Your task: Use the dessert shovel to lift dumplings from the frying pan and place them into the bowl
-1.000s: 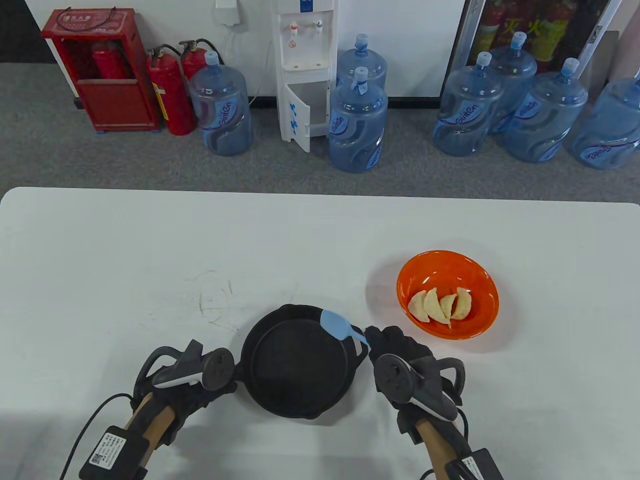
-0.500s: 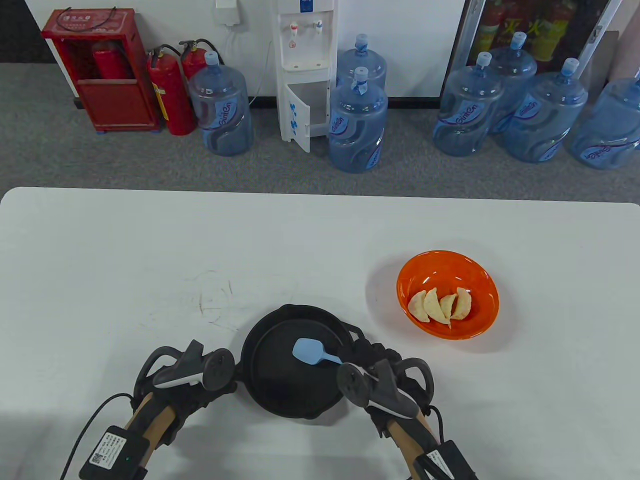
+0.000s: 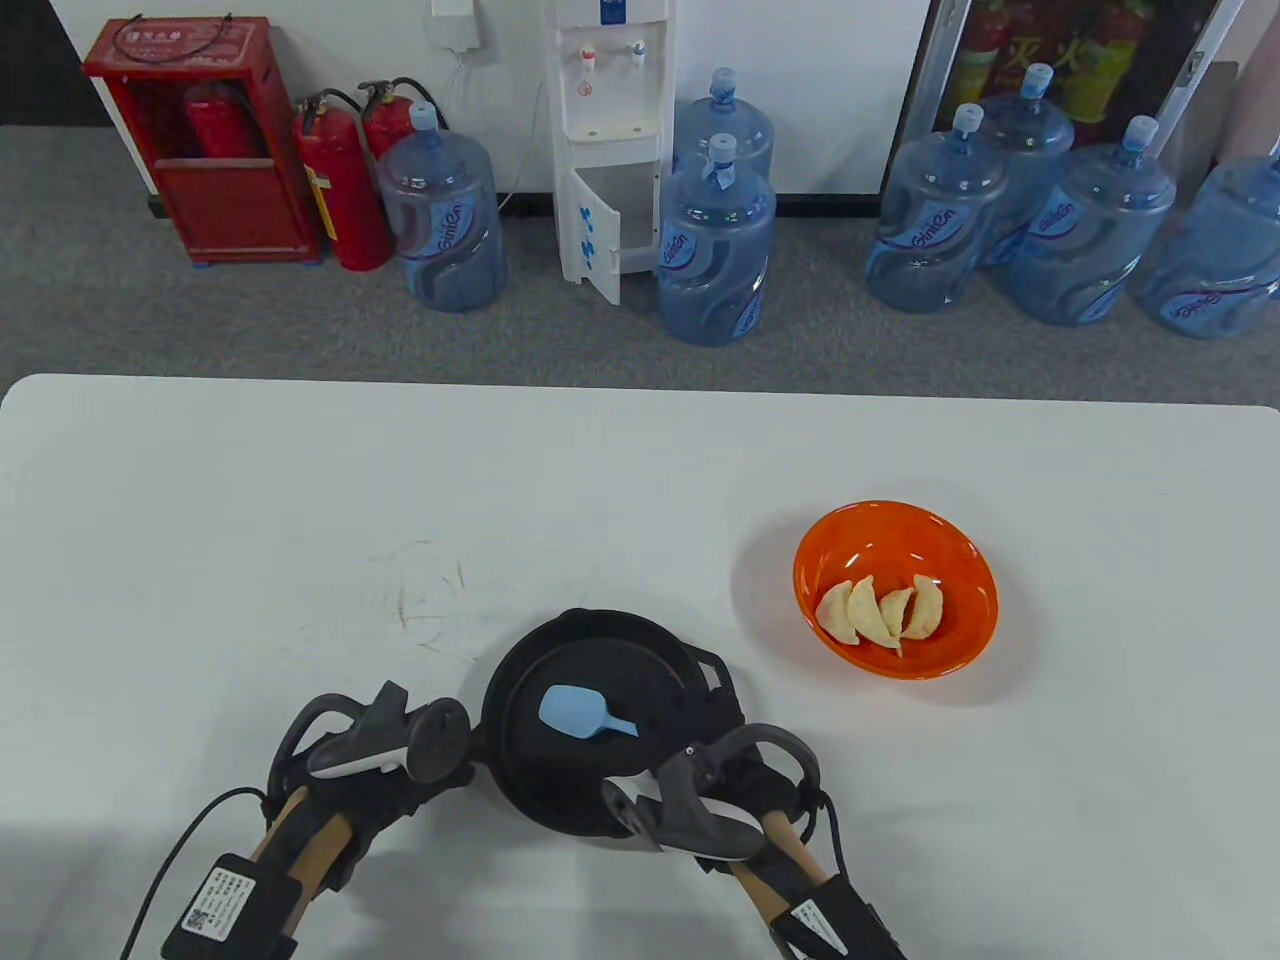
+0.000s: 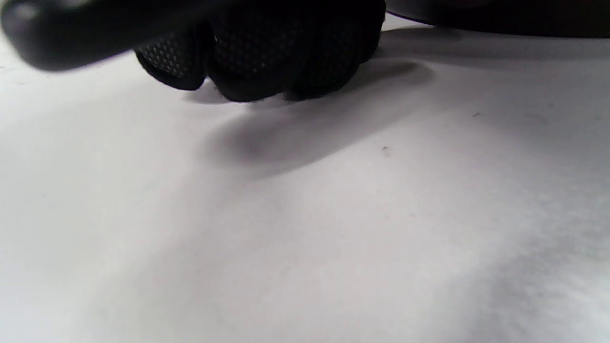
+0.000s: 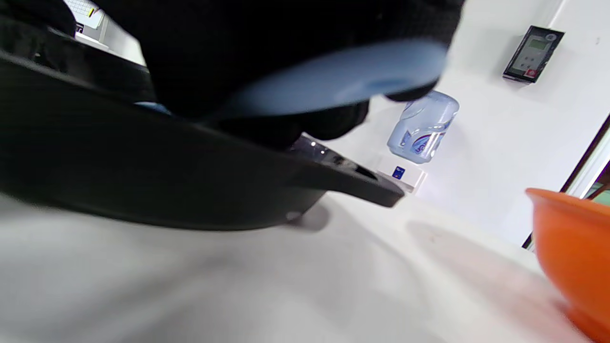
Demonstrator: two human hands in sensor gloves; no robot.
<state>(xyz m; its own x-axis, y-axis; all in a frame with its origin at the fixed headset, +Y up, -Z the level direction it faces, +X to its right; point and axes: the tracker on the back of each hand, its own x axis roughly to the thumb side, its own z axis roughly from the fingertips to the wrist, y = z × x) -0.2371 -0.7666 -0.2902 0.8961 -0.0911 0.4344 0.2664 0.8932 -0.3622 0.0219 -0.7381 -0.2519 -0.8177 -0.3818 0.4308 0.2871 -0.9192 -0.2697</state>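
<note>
Shovel [image 3: 573, 711] blade inside pan [image 3: 600, 790], handle in right-hand fingers [image 3: 672, 742]

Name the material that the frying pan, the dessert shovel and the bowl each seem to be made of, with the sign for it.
Frying pan: probably cast iron, matte black and thick-walled, handle in one piece with the body.
Dessert shovel: likely silicone or soft plastic, pale blue, smooth and dull with rounded edges.
Bowl: plastic or melamine by its look, glossy orange with soft highlights; glazed ceramic cannot be ruled out.

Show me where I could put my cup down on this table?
The table is bare along its whole far half, beyond the frying pan and orange bowl, and at the far left. It is crowded near the front, where both hands flank the pan.
</note>
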